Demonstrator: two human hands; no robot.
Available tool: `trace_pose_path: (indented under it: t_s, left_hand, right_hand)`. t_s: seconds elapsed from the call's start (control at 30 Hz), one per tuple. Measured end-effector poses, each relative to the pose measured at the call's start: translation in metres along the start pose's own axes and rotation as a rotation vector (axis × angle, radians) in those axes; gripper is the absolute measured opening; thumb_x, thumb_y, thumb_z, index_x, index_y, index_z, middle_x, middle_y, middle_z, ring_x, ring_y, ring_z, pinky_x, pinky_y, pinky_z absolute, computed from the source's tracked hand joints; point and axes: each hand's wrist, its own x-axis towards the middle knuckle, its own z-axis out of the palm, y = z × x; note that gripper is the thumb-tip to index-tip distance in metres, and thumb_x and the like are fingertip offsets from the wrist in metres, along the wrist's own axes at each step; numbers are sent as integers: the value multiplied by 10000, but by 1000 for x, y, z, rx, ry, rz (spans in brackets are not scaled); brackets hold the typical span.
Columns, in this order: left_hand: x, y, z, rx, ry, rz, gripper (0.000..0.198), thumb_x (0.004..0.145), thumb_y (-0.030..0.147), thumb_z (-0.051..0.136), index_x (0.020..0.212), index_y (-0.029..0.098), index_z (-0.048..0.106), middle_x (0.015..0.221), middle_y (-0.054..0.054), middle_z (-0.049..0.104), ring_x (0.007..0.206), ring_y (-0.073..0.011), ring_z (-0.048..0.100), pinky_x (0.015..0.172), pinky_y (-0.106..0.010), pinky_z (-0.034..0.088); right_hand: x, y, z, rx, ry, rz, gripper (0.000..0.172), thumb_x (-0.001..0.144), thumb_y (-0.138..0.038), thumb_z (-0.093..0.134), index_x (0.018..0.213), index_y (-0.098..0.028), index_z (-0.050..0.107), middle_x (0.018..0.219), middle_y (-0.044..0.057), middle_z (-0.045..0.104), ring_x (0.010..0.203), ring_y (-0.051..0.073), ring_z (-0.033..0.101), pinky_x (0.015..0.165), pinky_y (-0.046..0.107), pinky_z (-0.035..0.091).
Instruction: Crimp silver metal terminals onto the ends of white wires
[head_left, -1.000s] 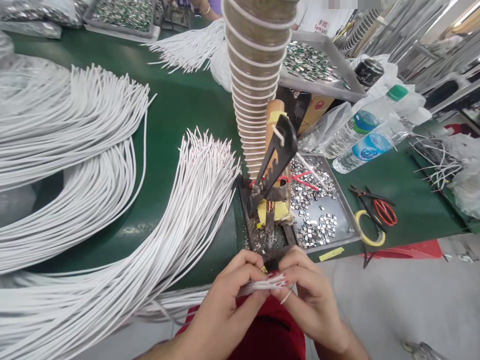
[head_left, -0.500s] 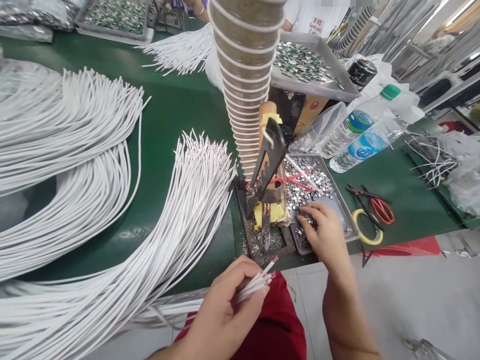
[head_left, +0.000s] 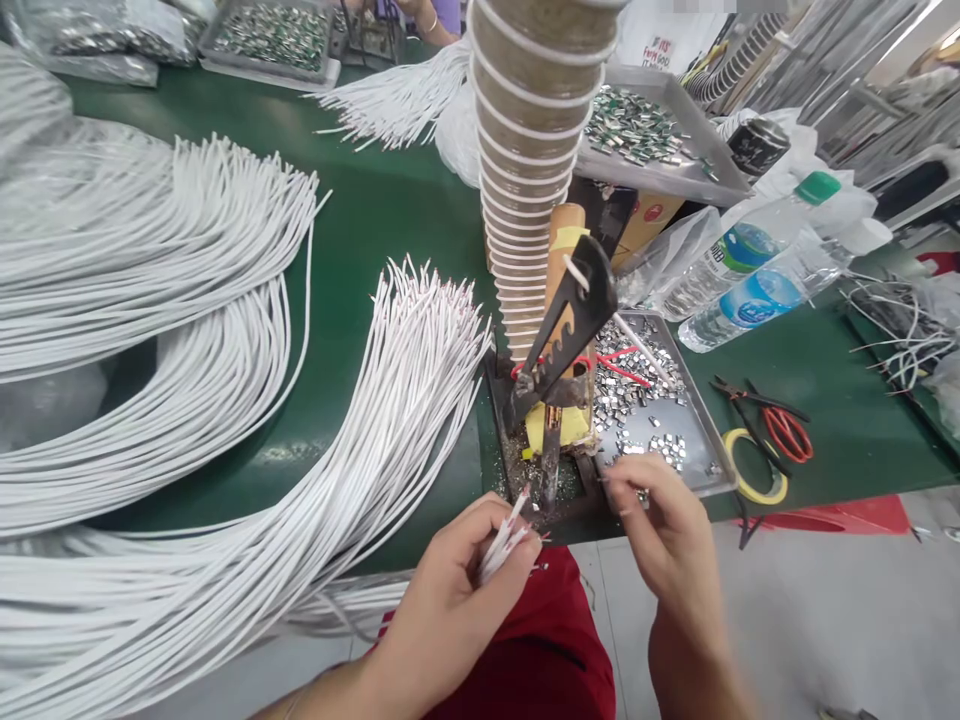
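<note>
My left hand (head_left: 454, 610) is closed around a small bunch of white cables (head_left: 501, 545), their stripped ends with reddish wires poking up past the thumb. Over the near edge of a metal tray (head_left: 697, 425), my right hand (head_left: 667, 525) is pinched, thumb against fingertips. Whatever lies in that pinch is too small and blurred to name. Small shiny metal connectors (head_left: 637, 385) are scattered in the tray. Between the hands and a little beyond them stands a soldering stand (head_left: 551, 400) with a black notched bracket, yellow tape and a wooden-coloured handle.
A ribbed extraction hose (head_left: 529, 180) rises behind the stand. Thick bundles of white cables (head_left: 375, 430) cover the left side. Water bottles (head_left: 757, 295), pliers (head_left: 780, 425) and a tape roll (head_left: 757, 490) lie to the right. Another person's hand (head_left: 421, 12) shows at the back.
My right hand has come out of the tray toward me, fingers pinched. The left hand still holds the cables, their ends turned slightly more upright. The whole view has shifted a little.
</note>
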Motion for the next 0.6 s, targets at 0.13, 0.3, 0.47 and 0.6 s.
trace_pose_path:
  t_s: [0.13,0.3,0.47,0.6]
  left_hand:
    - [2,5,-1,-18,39,36,206,935,244,654,737,201,615,855,12,541,721,-149,500,689,-248,446]
    - [2,8,-1,-113,-28,-9,108,958,255,641,865,199,647,869,10,616,722,-148,500,711,-255,460]
    - [1,2,-1,-136,-36,-60,105,931,255,665,852,210,613,886,-3,658,804,-177,558,769,-280,476]
    - [2,1,-1,-154,-36,-62,103,913,235,654,825,220,603,838,8,639,800,-180,554,765,-279,474]
  right_hand:
    - [-11,-22,8,133,-64,-78,218,1013,-79,600,1108,-264,665,989,22,740,912,167,704,849,301,573]
    - [-17,-33,17,128,-117,-127,255,1002,-62,589,1144,-257,672,1006,32,740,881,174,727,871,337,589]
    - [-21,-34,19,139,-121,-137,292,994,-40,595,1172,-260,667,1005,24,708,861,168,696,842,336,576]
    - [-25,-34,18,103,-73,-125,331,969,-48,643,1229,-253,654,1025,31,649,914,185,629,851,354,550]
